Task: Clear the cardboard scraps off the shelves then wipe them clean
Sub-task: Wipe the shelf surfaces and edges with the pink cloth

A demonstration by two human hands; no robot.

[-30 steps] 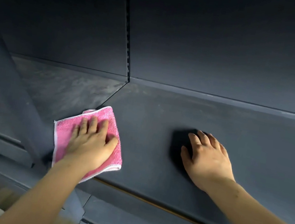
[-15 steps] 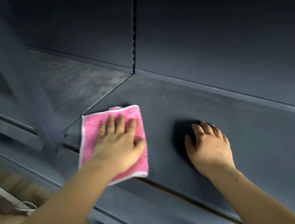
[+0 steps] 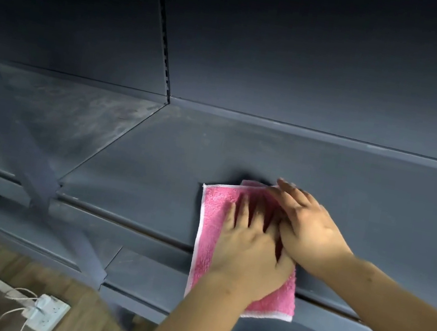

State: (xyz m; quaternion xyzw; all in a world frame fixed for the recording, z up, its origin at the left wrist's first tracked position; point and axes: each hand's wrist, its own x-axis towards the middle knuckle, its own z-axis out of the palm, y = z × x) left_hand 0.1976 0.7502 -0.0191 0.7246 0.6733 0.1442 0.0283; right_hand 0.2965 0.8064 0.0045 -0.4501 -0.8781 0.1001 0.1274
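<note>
The left fingers [image 3: 243,213] lie straight and spread, flat on the cloth [image 3: 211,222]. The right fingers [image 3: 292,197] are straight too, laid across the left ones and onto the cloth's far right corner, though blur hides exactly where they touch. Neither hand pinches anything: the left hand [image 3: 249,254] presses with its whole palm, and the right hand [image 3: 309,229] overlaps it from the right. The cloth sits on the front half of the shelf [image 3: 154,160], its near edge hanging over the lip [image 3: 128,221]. From my end I see no cardboard on this shelf, so I judge we are at the wiping stage. To do it well I would put even weight through both palms, so the cloth slides as one sheet and does not bunch at the far corner, where a fold already shows. I would work in overlapping passes from the back wall to the lip. I would also mind the overhang, since a cloth half off the edge could slip away. The next shelf [image 3: 74,116] to the left shows pale dusty smears and likely needs the same passes, and I would refold to a fresh face first.
</note>
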